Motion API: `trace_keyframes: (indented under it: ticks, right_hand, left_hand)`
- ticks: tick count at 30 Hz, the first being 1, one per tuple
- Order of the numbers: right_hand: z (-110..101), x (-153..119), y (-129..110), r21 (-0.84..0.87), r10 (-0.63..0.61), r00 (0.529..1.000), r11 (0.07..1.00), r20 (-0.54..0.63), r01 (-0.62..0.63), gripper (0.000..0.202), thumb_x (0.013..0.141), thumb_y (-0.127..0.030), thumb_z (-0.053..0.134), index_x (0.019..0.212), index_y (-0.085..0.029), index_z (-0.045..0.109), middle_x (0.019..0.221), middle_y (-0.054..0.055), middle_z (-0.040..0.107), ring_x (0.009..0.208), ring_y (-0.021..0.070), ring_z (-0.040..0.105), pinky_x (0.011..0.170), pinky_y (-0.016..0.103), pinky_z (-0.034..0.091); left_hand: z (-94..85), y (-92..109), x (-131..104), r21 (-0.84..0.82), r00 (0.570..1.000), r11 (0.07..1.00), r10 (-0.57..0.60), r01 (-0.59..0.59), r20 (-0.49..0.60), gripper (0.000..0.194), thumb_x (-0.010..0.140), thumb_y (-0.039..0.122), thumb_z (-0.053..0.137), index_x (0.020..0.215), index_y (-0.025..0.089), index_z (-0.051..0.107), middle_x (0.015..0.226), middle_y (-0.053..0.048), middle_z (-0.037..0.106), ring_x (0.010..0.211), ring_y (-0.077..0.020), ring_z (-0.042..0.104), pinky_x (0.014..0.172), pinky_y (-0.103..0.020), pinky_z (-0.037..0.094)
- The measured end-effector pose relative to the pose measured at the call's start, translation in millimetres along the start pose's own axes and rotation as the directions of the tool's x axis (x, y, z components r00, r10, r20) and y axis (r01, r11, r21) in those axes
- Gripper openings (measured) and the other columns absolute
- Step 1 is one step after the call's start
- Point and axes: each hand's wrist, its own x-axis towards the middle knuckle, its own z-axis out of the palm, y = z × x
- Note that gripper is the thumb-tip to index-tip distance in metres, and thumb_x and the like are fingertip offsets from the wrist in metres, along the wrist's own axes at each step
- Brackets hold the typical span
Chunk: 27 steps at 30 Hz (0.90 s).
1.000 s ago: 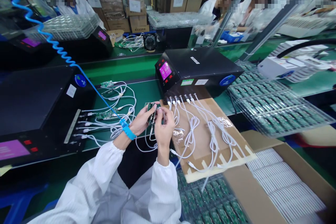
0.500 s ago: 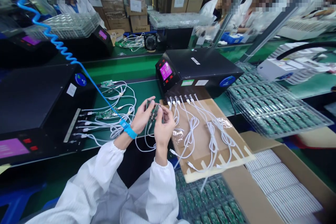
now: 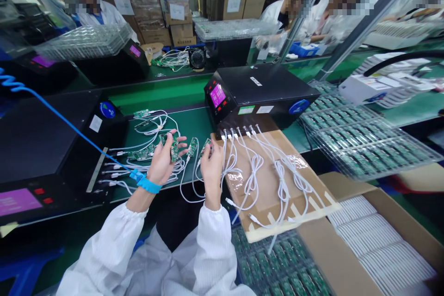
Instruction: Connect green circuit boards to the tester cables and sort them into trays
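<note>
A green circuit board (image 3: 174,151) rests against the fingers of my left hand (image 3: 161,164), held under the thumb, while the other fingertips point right. My left wrist wears a blue strap (image 3: 147,184) joined to a blue cord. In my right hand (image 3: 212,164), thumb and fingers pinch a second circuit board (image 3: 207,143), partly hidden by them. Between the hands lies another board (image 3: 192,147) with a white cable attached. White cables (image 3: 169,173) and more boards (image 3: 140,153) cover the green bench left of my left hand.
A black tester (image 3: 263,92) with a pink screen has white cables plugged in over a cardboard sheet (image 3: 263,189). Another black tester (image 3: 58,138) stands left. Board trays (image 3: 367,148) lie at right, above a carton (image 3: 322,254) of white items. Co-workers in white sit across.
My left hand has moved left, away from my right hand, carrying a circuit board. A cabled board now shows between the hands. My right hand has barely moved.
</note>
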Motion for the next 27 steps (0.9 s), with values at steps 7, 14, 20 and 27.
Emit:
trace_keyframes:
  ticks: [7, 14, 20, 27]
  right_hand:
    - [6, 3, -2, -0.105, 0.017, 0.996, 0.994, 0.09, -0.007, 0.044, 0.102, -0.033, 0.042, 0.131, -0.008, 0.064, 0.124, 0.023, 0.062, 0.116, 0.0293, 0.064, 0.103, 0.046, 0.05]
    - [-46, -35, -34, -0.137, -0.094, 0.983, 0.984, 0.157, 0.116, 0.04, 0.106, -0.026, 0.038, 0.138, -0.018, 0.061, 0.136, 0.016, 0.059, 0.132, 0.0249, 0.057, 0.112, 0.041, 0.047]
    - [-149, -80, -28, -0.325, -0.064, 0.931, 0.926, 0.361, 0.19, 0.044, 0.099, -0.007, 0.04, 0.124, -0.026, 0.071, 0.122, 0.005, 0.073, 0.106, 0.0181, 0.072, 0.094, 0.029, 0.055]
    - [-194, -61, -19, -0.625, 0.205, 0.706, 0.667, 0.678, 0.406, 0.05, 0.097, -0.001, 0.04, 0.131, -0.024, 0.066, 0.13, 0.003, 0.071, 0.102, 0.0211, 0.075, 0.076, 0.03, 0.054]
  left_hand:
    - [3.9, 16, -18, -0.098, 0.983, 0.978, -0.185, 0.183, -0.009, 0.023, 0.101, 0.024, 0.055, 0.119, 0.017, 0.067, 0.103, -0.01, 0.075, 0.077, -0.0133, 0.07, 0.086, -0.037, 0.064]
    - [9.1, 9, -30, -0.041, 0.97, 0.969, -0.244, 0.244, 0.011, 0.026, 0.103, 0.026, 0.052, 0.122, 0.016, 0.068, 0.096, -0.01, 0.074, 0.072, -0.0113, 0.068, 0.084, -0.036, 0.066]
    - [15.8, -3, -37, -0.039, 0.945, 0.947, -0.316, 0.32, 0.082, 0.025, 0.103, 0.028, 0.052, 0.113, 0.014, 0.071, 0.091, -0.009, 0.074, 0.084, -0.0177, 0.074, 0.096, -0.046, 0.063]
    - [30.9, -19, -53, -0.02, 0.908, 0.914, -0.4, 0.405, 0.122, 0.026, 0.102, 0.028, 0.056, 0.119, 0.014, 0.069, 0.106, -0.015, 0.076, 0.105, -0.0259, 0.076, 0.094, -0.038, 0.064]
